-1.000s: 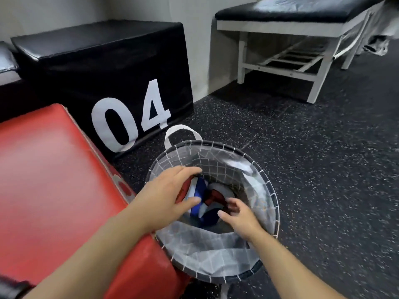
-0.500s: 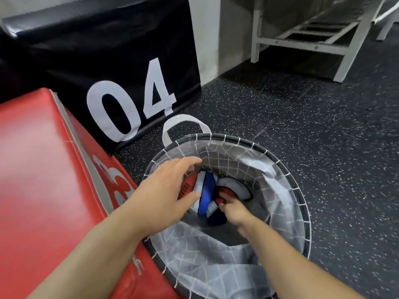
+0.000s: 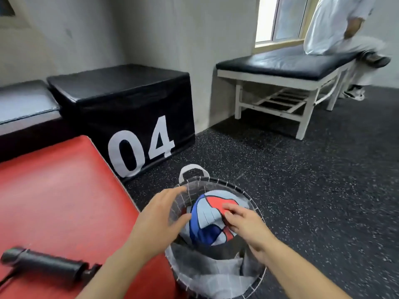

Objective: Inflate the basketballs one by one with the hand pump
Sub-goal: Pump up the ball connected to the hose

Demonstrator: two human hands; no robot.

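Observation:
A limp red, white and blue basketball is raised to the rim of the grey fabric basket on the floor. My right hand pinches the ball's red panel between thumb and fingers. My left hand hovers at the basket's left rim with spread fingers, close to the ball's left side; contact is unclear. The black hand pump lies on the red padded box at the lower left, left of my forearm.
A black box marked 04 stands behind the red box, against the wall. A black-topped bench with a white frame is at the far right, and a person in white sits on it. The floor is dark speckled rubber.
My right hand has drawn the ball up from the bottom of the basket to its rim. The camera tilted up, bringing the pump, bench and seated person into view.

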